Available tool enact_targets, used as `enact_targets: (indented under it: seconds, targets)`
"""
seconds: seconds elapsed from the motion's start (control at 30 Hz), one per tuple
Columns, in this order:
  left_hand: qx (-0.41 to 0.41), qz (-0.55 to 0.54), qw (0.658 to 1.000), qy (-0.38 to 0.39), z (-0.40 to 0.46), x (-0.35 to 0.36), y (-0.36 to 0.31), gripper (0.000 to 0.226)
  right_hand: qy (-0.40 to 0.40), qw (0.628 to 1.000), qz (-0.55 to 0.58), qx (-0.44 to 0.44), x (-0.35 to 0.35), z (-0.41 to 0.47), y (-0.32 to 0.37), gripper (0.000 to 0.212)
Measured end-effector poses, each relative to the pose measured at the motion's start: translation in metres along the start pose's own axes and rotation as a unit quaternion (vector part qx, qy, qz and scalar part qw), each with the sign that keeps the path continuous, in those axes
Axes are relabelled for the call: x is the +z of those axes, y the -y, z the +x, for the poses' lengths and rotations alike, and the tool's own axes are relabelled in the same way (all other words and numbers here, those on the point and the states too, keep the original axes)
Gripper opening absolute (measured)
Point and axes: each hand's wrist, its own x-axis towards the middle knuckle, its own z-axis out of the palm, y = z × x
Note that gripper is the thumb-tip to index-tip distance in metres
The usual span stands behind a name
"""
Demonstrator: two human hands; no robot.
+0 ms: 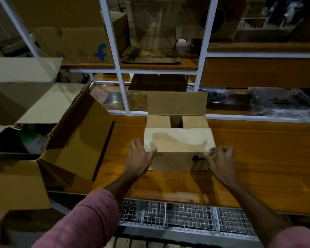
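- The scene was a dim storeroom, with a wooden surface (258, 158) running across the view and wire mesh (190, 215) below its near edge.
- Nearest the camera, a pink sleeve (89, 221) covered the left arm as both arms reached forward over the surface.
- The left hand (138, 161) was at the near left corner of a small cardboard box (177, 162). Its grip was loose, with the fingers fairly straight against the box's left side and the thumb pressing the edge of the near flap (179, 140).
- The right hand (220, 163) was at the near right corner. Its grip was closed on the box, with the fingers curled over the corner and the thumb against the front face.
- The small cardboard box stood on the surface, about mid-view, between the two hands.
- The near flap lay folded down over the top, two side flaps (158, 121) were turned inward behind it, and the far flap (177, 102) stood upright.
- To the left, a large open carton (79, 140) stood with its flaps spread, one of them hanging over the surface's left end.
- Beyond, white-framed shelving (113, 42) held a carton with a blue mark (75, 43), a brown paper bag (154, 29) and, lower right, dark plastic-wrapped goods (279, 102).
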Motion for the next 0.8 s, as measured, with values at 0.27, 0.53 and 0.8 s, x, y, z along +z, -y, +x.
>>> enact_targets:
  seconds: [0.27,0.53,0.8]
  targets:
    - [0.074,0.083,0.990,0.082,0.014,0.008,-0.017,0.068,0.080,0.996,-0.028,-0.016,-0.005,0.021,0.033,0.078]
    - [0.105,0.175,0.977,0.068,0.013,0.016,-0.007,0.052,0.117,0.988,-0.100,-0.023,-0.002,0.025,0.034,0.090]
    - [0.050,0.178,0.983,-0.010,0.021,0.025,-0.014,0.044,-0.034,0.987,-0.156,-0.015,0.012,0.028,0.035,0.043]
